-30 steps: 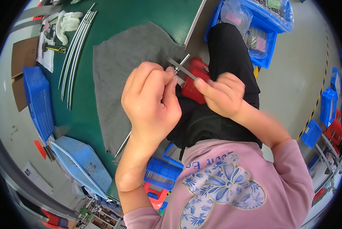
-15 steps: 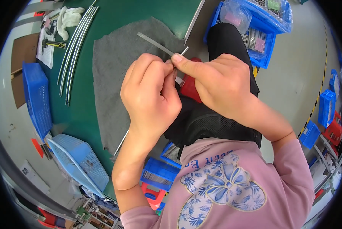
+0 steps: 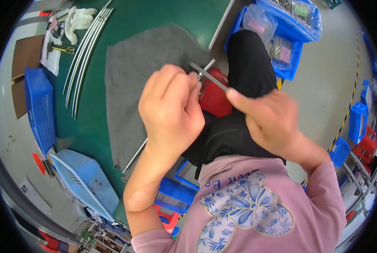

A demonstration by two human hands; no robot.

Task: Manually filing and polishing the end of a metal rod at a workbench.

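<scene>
A thin metal rod (image 3: pixel 136 155) runs through the closed fist of my left hand (image 3: pixel 169 109). Its far end sticks out beyond the fingers, above the edge of a grey cloth (image 3: pixel 125 92). In my right hand (image 3: pixel 272 118) is a narrow flat file (image 3: pixel 216 80), gripped at one end with the thumb along it. The file lies across the rod near the rod's end, just right of my left fingertips. Whether it touches the rod I cannot tell. My left fingers hide the rod's middle.
On the green table (image 3: pixel 106 12), several long metal rods (image 3: pixel 81 63) lie beside a white glove (image 3: pixel 80 19) and a yellow-and-black tool (image 3: pixel 63 48). Blue baskets (image 3: pixel 39 105) line the left side. A red stool (image 3: pixel 216 99) and blue crates (image 3: pixel 298 69) with bagged parts are to the right.
My right hand has drawn back right and toward me, taking the file along across the rod. My left hand and the rod have shifted slightly right.
</scene>
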